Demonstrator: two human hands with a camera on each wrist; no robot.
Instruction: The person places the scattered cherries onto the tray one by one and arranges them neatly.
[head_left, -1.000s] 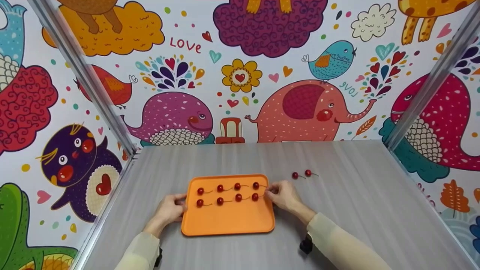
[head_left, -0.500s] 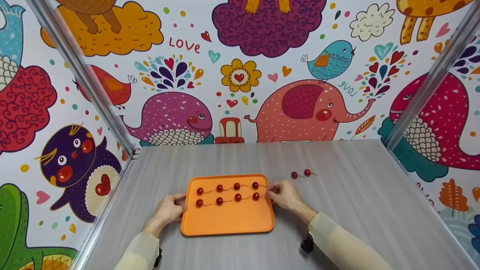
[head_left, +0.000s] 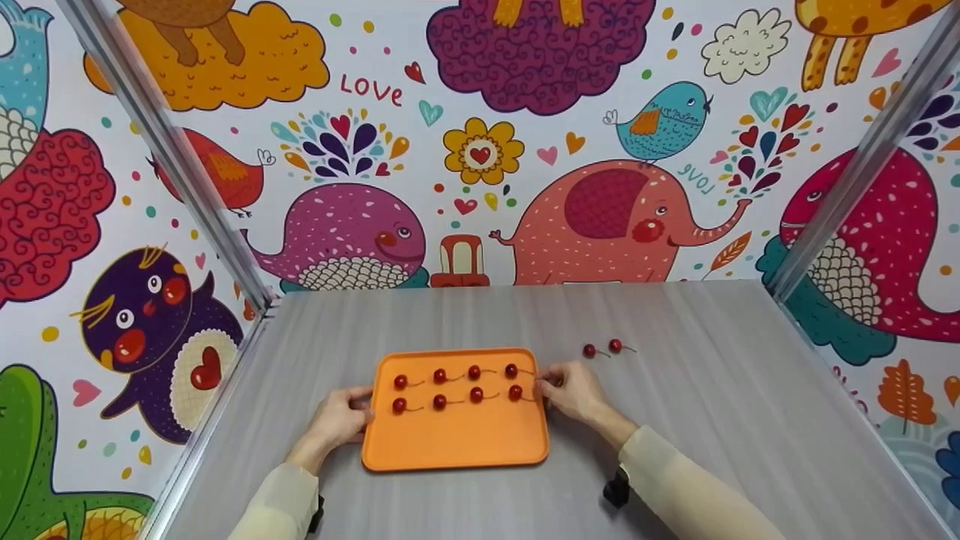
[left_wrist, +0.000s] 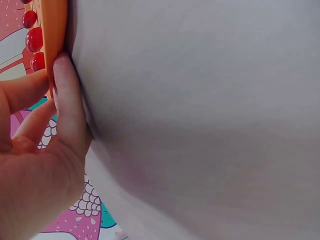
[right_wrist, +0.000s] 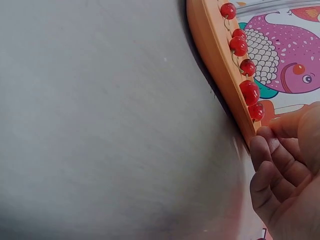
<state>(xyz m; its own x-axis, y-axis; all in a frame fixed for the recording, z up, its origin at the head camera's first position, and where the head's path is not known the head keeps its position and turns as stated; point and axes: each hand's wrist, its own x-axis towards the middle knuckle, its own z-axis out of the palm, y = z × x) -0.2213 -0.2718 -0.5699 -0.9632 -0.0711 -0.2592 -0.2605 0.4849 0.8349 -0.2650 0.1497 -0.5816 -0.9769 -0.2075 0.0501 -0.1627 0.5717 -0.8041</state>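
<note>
An orange tray (head_left: 457,442) lies on the table, bearing two rows of red cherries with thin stems. My left hand (head_left: 339,417) grips its left edge; in the left wrist view a finger of that left hand (left_wrist: 45,170) reaches along the tray's underside. At the right rim, my right hand (head_left: 576,394) pinches the stem end of the front-row cherry (head_left: 515,392) on the far right. Thumb and index finger of the right hand (right_wrist: 292,175) meet beside the tray corner in the right wrist view, where the stem itself is hard to see.
Two loose cherries, the nearer one (head_left: 589,350) and a second one (head_left: 615,346), lie on the grey table (head_left: 697,390) behind my right hand. A cartoon-printed wall (head_left: 480,75) stands behind the table, with metal posts (head_left: 847,165) at its corners.
My right hand has moved slightly to the right, and the rightmost front-row cherry has shifted right with it. The left hand and the tray stay where they were.
</note>
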